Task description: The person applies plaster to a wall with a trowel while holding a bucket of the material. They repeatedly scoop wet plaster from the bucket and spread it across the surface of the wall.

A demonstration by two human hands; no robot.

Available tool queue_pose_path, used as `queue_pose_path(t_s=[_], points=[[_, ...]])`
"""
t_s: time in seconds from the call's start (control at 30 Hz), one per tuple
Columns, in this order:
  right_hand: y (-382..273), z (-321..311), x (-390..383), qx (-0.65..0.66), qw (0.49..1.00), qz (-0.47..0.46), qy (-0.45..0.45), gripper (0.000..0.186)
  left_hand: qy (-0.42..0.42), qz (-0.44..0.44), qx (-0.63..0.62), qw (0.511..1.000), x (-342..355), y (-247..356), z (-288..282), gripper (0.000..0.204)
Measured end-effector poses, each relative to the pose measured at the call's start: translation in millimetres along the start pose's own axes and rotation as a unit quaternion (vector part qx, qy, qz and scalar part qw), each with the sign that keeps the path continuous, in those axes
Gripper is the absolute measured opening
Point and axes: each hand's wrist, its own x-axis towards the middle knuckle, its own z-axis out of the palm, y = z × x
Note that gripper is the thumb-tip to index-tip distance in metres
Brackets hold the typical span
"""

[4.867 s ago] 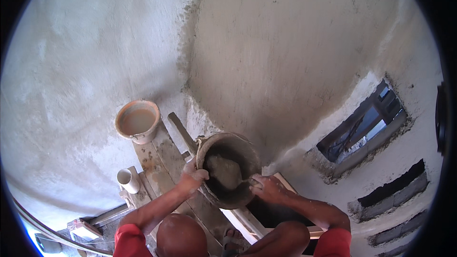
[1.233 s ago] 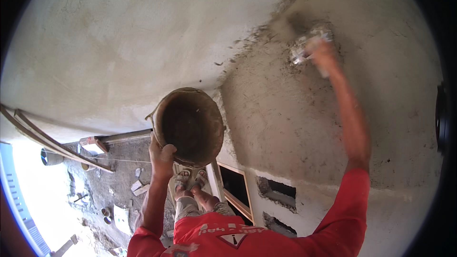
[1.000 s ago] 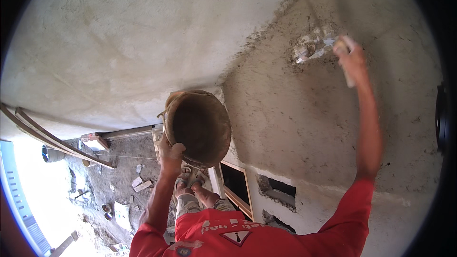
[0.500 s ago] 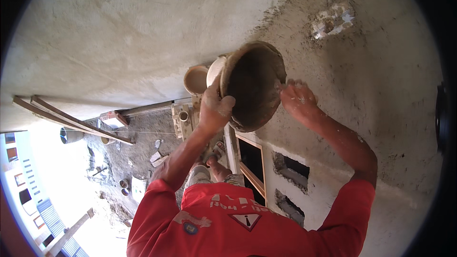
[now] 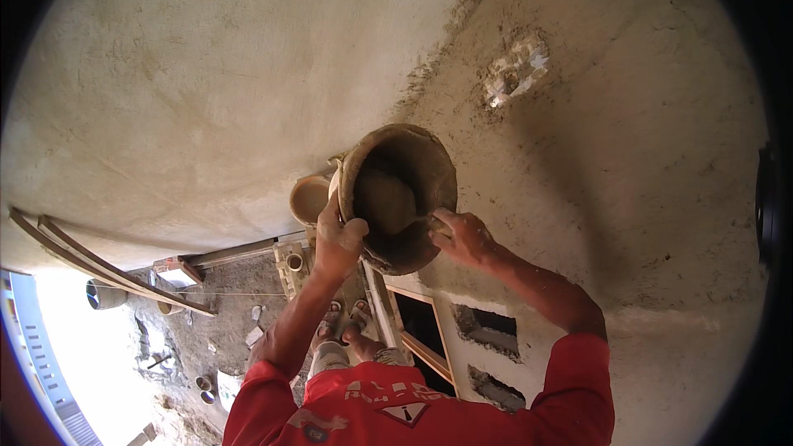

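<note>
A mortar-crusted bucket (image 5: pixel 447 169) is held up in front of me, tilted so that its mouth faces me. A lump of wet grey mortar (image 5: pixel 384 198) lies inside it. My left hand (image 5: pixel 339 241) is closed on the bucket's left rim, thumb over the edge. My right hand (image 5: pixel 464 236) is closed at the right side of the mouth, fingertips just inside the rim. What its fingers hold, if anything, I cannot make out. Beyond the bucket, a second bucket (image 5: pixel 307 198) stands against the wall, partly hidden.
Plastered walls (image 5: pixel 206 74) meet at a corner ahead, with a rough hole (image 5: pixel 516 74) in the right one. My sandalled feet (image 5: pixel 357 326) stand on a narrow platform high above the rubble-strewn ground (image 5: pixel 223 314). Long boards (image 5: pixel 107 268) lean at the left. Openings (image 5: pixel 487 330) pierce the wall below right.
The bucket has come lower and tipped so that the mortar inside shows. My right hand has moved in from outside the rim to its inner edge. The view has shifted.
</note>
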Motion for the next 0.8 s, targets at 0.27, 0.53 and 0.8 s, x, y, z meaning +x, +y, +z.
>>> queue_pose_path(t_s=[0.27, 0.53, 0.8], points=[[-16, -62, 3, -0.041, 0.999, -0.014, -0.002, 0.047, 0.038, -0.061, -0.061, 0.996, 1, 4, -14, 0.053], [-98, -184, 4, -0.018, 0.995, -0.087, 0.046, 0.043, 0.082, -0.059, -0.060, 0.993, -2, 14, -42, 0.055], [-103, -248, 40, 0.233, 0.971, -0.040, -0.029, 0.058, 0.138, -0.062, -0.040, 0.988, -18, 19, -72, 0.057]])
